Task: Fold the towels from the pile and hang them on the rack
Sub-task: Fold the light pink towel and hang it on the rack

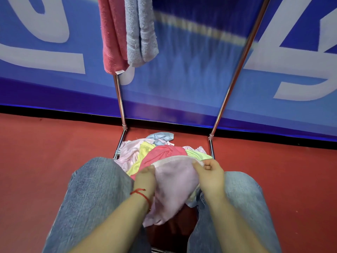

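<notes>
Red floor [45,152] underfoot, blue banner wall [182,70] with large pale letters behind. Left hand [145,181] curled onto the left upper edge of a pale pink towel [175,187], fingertips pinching the cloth; red string bracelet [140,193] on that wrist. Right hand [211,174] closed on the towel's right upper corner, fingers folded in, thumb across the hem. Towel stretched between both hands, hanging slack toward the knees, lower edge bunched and uneven. Jeans-clad knees [94,189] either side of it.

Probably the opening of a fold: top hem found, cloth not yet doubled. To do it well: slide each pinch out to the true corners, pull the hem taut and level, shake the lower edge free of the bunching, then bring corner to corner so the edges line up before lifting to the bar.

Just beyond the hands, pile of towels [160,150] heaped on the floor between the rack's feet: pink, yellow, coral, light blue, green, all crumpled and overlapping. No basket or tub visible; base frame of the rack [119,99] serving as the only enclosure. Higher up, toward the rack's left upright, two folded towels already hung side by side: coral towel [111,37] and grey-blue towel [140,31], touching. Top bar itself out of view.
</notes>
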Demonstrator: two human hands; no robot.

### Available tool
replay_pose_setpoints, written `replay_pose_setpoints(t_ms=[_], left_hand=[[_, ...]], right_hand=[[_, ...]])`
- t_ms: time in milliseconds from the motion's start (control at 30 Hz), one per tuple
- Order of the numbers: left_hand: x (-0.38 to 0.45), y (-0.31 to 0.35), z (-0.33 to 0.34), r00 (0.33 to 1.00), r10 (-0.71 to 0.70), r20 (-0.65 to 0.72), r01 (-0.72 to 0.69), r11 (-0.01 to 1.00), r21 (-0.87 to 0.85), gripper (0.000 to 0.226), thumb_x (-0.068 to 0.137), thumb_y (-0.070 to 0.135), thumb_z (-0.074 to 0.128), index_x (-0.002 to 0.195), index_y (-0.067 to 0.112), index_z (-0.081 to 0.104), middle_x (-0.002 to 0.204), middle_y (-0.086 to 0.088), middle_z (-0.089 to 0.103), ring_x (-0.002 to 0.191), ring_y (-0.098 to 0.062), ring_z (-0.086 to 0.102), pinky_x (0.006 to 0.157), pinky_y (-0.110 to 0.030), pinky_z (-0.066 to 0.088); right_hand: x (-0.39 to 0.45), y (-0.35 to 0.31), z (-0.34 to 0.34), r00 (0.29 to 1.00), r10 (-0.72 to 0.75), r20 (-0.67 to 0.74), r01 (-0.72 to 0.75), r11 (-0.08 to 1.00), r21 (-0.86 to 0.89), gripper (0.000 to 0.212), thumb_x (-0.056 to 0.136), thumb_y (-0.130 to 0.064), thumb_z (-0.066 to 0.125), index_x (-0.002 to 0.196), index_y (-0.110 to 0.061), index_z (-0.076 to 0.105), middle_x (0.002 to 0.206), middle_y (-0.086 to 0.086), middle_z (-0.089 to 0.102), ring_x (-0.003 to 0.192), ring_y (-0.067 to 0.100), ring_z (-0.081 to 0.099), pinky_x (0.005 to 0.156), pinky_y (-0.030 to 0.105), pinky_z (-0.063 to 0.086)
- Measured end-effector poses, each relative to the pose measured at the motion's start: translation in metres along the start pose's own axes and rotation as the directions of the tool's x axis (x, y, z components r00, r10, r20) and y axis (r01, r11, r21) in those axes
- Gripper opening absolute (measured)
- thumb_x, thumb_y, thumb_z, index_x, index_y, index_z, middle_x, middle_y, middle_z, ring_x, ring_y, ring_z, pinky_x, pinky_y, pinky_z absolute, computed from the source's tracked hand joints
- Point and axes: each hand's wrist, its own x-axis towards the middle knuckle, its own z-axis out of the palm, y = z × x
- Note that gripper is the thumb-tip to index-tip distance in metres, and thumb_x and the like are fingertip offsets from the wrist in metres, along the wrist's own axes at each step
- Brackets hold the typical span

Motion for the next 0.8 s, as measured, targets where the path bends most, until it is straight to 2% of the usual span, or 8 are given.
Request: replay_pose_setpoints(t_ms=[67,133,233,333,400,567,667,800], left_hand=[[-0.013,-0.007,0.013,0.995,0.090,-0.032,-0.090,0.996,0.002,0.029,0.096,0.020,0.044,0.070,0.015,0.056,0.076,-0.011,0.058,0.085,-0.031,0.054,0.083,-0.040,0.046],[-0.026,-0.008,0.023,0.976,0.215,-0.031,-0.214,0.977,0.016,0.027,0.097,0.017,0.043,0.086,0.001,0.062,0.083,-0.027,0.061,0.085,-0.041,0.057,0.083,-0.045,0.046],[-0.034,-0.007,0.026,0.929,0.371,0.000,-0.370,0.929,0.022,0.028,0.097,0.016,0.043,0.092,-0.004,0.062,0.083,-0.022,0.064,0.078,-0.025,0.056,0.081,-0.044,0.046],[-0.032,-0.007,0.020,0.914,0.407,-0.002,-0.405,0.910,0.085,0.027,0.095,0.021,0.047,0.099,0.001,0.065,0.096,-0.017,0.067,0.092,-0.022,0.059,0.090,-0.042,0.045],[-0.030,-0.007,0.016,0.903,0.429,-0.008,-0.424,0.895,0.138,0.023,0.096,0.017,0.048,0.107,0.004,0.064,0.106,-0.009,0.065,0.102,-0.020,0.058,0.094,-0.033,0.044],[-0.026,-0.009,0.014,0.871,0.487,0.057,-0.490,0.857,0.158,0.026,0.094,0.020,0.051,0.115,0.009,0.061,0.114,-0.004,0.060,0.106,-0.012,0.056,0.088,-0.015,0.040],[-0.028,-0.009,0.015,0.864,0.491,0.111,-0.502,0.857,0.119,0.036,0.089,0.028,0.059,0.121,0.010,0.058,0.114,-0.006,0.058,0.104,-0.014,0.059,0.093,-0.026,0.048],[-0.029,-0.005,0.013,0.855,0.499,0.141,-0.514,0.851,0.108,0.028,0.089,0.018,0.059,0.117,0.012,0.059,0.113,-0.009,0.059,0.101,-0.016,0.061,0.091,-0.030,0.050]], right_hand=[[-0.009,-0.001,0.015,0.999,-0.047,-0.001,0.047,0.998,-0.045,0.020,0.080,-0.016,0.070,0.074,-0.016,0.051,0.062,-0.004,0.046,0.055,0.010,0.041,0.053,0.019,0.034],[-0.019,0.000,0.028,0.995,-0.082,0.058,0.082,0.997,-0.002,0.024,0.081,-0.012,0.070,0.071,-0.020,0.049,0.061,-0.005,0.050,0.053,0.006,0.046,0.050,0.012,0.036],[-0.031,-0.001,0.039,0.981,-0.106,0.160,0.090,0.990,0.106,0.025,0.081,-0.005,0.069,0.072,-0.023,0.053,0.062,-0.008,0.056,0.052,-0.002,0.052,0.055,0.012,0.042],[-0.033,0.000,0.040,0.969,-0.104,0.224,0.063,0.981,0.182,0.025,0.081,-0.002,0.068,0.078,-0.025,0.058,0.070,-0.008,0.061,0.064,0.005,0.058,0.063,0.017,0.046],[-0.034,0.000,0.039,0.959,-0.099,0.265,0.037,0.973,0.229,0.026,0.082,0.000,0.067,0.083,-0.026,0.062,0.076,-0.008,0.065,0.071,0.004,0.063,0.066,0.014,0.048],[-0.032,0.001,0.036,0.939,-0.076,0.335,-0.017,0.964,0.266,0.026,0.085,0.006,0.061,0.097,-0.016,0.067,0.093,-0.001,0.071,0.082,0.003,0.068,0.081,0.018,0.052],[-0.031,0.000,0.032,0.939,-0.053,0.339,-0.051,0.955,0.292,0.029,0.087,0.008,0.056,0.094,-0.018,0.067,0.098,0.008,0.070,0.091,0.018,0.067,0.089,0.027,0.053],[-0.031,-0.002,0.030,0.925,-0.041,0.379,-0.093,0.940,0.329,0.029,0.088,0.010,0.052,0.093,-0.016,0.067,0.093,0.010,0.071,0.082,0.014,0.069,0.076,0.019,0.055]])
